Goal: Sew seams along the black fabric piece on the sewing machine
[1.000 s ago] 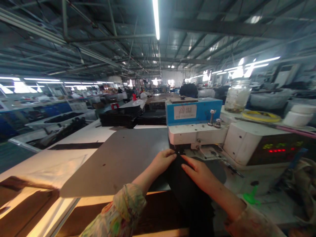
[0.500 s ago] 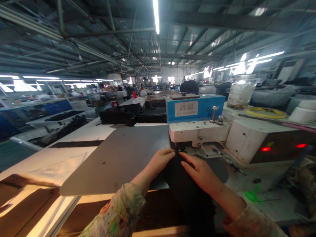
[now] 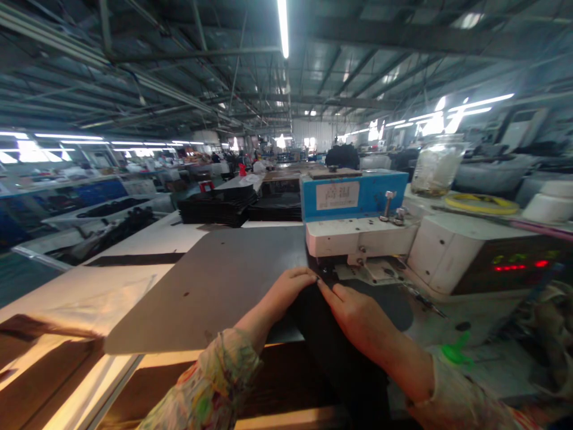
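**Both hands on the dark cloth at the machine's foot**

I see my left hand (image 3: pixel 289 286) and right hand (image 3: pixel 358 316) lying on a strip of black, matte fabric (image 3: pixel 340 358) that runs from the bottom centre of the frame up to the underside of the white and blue sewing machine head (image 3: pixel 358 221), right of centre. The cloth looks flat and nearly featureless — so dark that I can make out no seam or weave, only a slightly ragged lower right edge. The left hand is curled loosely, fingertips pressed on the cloth's top end; the right lies flatter, fingers stretched toward the same spot, their tips almost meeting the left's just below the machine. Whether either hand pinches the cloth or only presses it, I cannot tell.

The fabric rests on a large grey rounded board (image 3: pixel 215 286) spreading to the left. At far right sits a white control box with red lit digits (image 3: pixel 487 263); above it, a clear glass jar (image 3: pixel 436 164) — contents pale and indistinct.
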`<state>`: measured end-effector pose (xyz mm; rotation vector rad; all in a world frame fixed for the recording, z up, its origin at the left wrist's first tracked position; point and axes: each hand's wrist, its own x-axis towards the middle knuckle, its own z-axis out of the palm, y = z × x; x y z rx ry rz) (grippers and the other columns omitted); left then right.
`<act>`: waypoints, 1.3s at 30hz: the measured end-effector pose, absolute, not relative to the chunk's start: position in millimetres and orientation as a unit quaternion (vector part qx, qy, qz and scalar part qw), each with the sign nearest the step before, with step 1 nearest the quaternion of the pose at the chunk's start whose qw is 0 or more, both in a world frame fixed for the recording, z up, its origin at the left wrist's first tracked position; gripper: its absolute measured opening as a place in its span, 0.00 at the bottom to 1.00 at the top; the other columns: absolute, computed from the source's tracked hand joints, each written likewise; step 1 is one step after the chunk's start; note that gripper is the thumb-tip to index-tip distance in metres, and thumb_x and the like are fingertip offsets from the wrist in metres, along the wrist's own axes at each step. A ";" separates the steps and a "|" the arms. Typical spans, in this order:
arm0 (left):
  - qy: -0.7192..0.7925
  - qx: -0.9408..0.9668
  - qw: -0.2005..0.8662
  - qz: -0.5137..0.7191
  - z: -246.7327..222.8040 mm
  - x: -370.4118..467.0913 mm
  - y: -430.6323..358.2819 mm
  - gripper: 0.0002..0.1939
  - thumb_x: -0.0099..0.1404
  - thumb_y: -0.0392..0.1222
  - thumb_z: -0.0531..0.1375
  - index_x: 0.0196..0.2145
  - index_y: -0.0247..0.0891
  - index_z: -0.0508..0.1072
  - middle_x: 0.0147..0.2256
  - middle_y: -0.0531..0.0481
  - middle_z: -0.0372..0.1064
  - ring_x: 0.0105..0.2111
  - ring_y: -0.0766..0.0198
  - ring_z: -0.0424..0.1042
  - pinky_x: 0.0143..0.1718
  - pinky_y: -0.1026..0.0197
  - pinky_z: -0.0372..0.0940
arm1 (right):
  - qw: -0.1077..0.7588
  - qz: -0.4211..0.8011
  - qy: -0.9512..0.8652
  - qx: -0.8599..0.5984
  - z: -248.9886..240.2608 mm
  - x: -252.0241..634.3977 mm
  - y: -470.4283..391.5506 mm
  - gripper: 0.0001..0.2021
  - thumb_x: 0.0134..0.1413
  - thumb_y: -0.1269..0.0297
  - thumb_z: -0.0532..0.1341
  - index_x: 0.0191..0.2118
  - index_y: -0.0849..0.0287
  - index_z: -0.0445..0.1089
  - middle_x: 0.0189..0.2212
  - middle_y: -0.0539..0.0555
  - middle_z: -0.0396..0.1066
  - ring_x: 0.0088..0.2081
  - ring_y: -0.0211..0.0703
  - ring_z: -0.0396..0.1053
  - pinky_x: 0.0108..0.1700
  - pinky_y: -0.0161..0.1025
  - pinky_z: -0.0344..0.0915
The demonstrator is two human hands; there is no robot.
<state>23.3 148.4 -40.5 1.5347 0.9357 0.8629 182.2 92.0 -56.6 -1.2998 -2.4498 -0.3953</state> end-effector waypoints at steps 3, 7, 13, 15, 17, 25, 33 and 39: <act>0.420 0.649 0.535 0.342 -46.3 24.8 150.8 0.08 0.52 0.42 0.55 0.25 0.34 0.68 0.22 0.53 0.64 0.24 0.68 0.62 0.29 0.65 0.57 | 0.189 -0.086 -0.860 -0.465 -56.5 182.2 92.7 0.22 0.52 0.79 0.46 0.54 0.68 0.57 0.33 0.58 0.67 0.33 0.44 0.67 0.35 0.37 0.66; 0.470 0.739 0.351 0.333 -51.6 29.3 151.9 0.08 0.56 0.40 0.52 0.25 0.35 0.66 0.23 0.53 0.63 0.26 0.66 0.62 0.30 0.64 0.57 | 0.254 0.032 -0.834 -0.489 -56.3 184.1 100.2 0.19 0.54 0.76 0.46 0.51 0.65 0.61 0.37 0.59 0.69 0.38 0.43 0.68 0.41 0.38 0.64; 0.444 0.838 0.099 0.300 -50.1 32.8 144.4 0.06 0.57 0.35 0.53 0.31 0.37 0.69 0.33 0.49 0.65 0.37 0.63 0.63 0.39 0.62 0.58 | 0.282 0.151 -0.776 -0.543 -54.7 191.4 126.2 0.14 0.52 0.70 0.50 0.39 0.60 0.71 0.34 0.57 0.73 0.42 0.45 0.68 0.45 0.38 0.62; 0.437 0.856 0.080 0.263 -49.9 32.7 142.3 0.08 0.58 0.36 0.52 0.33 0.38 0.70 0.34 0.49 0.65 0.36 0.62 0.63 0.39 0.61 0.58 | 0.275 0.168 -0.771 -0.550 -53.8 193.3 134.1 0.14 0.51 0.70 0.50 0.38 0.60 0.72 0.33 0.57 0.74 0.42 0.45 0.68 0.45 0.38 0.61; 0.448 0.858 0.061 0.246 -49.8 32.1 141.4 0.09 0.59 0.37 0.51 0.35 0.38 0.71 0.35 0.48 0.65 0.37 0.62 0.63 0.39 0.61 0.59 | 0.268 0.172 -0.770 -0.552 -52.8 194.1 139.7 0.14 0.51 0.70 0.50 0.39 0.60 0.72 0.36 0.57 0.73 0.42 0.45 0.68 0.45 0.38 0.62; 0.471 0.859 0.039 0.195 -46.3 28.3 139.5 0.12 0.60 0.44 0.52 0.41 0.41 0.69 0.38 0.48 0.64 0.39 0.60 0.62 0.40 0.59 0.59 | 0.246 0.119 -0.775 -0.570 -50.9 189.8 145.0 0.15 0.52 0.69 0.50 0.42 0.62 0.71 0.41 0.59 0.71 0.43 0.47 0.68 0.45 0.40 0.62; 0.479 0.856 0.029 0.193 -48.6 29.2 138.1 0.13 0.60 0.46 0.51 0.41 0.42 0.68 0.38 0.48 0.63 0.40 0.58 0.61 0.39 0.58 0.58 | 0.247 0.095 -0.778 -0.569 -51.4 188.4 143.2 0.15 0.52 0.69 0.50 0.42 0.61 0.71 0.41 0.58 0.71 0.43 0.46 0.68 0.45 0.38 0.62; 0.476 0.858 0.017 0.192 -49.2 31.1 136.2 0.14 0.60 0.47 0.52 0.41 0.41 0.68 0.39 0.48 0.63 0.40 0.58 0.61 0.39 0.57 0.58 | 0.238 0.090 -0.774 -0.579 -52.9 187.3 144.7 0.15 0.52 0.69 0.50 0.43 0.60 0.69 0.40 0.57 0.72 0.41 0.45 0.69 0.43 0.37 0.63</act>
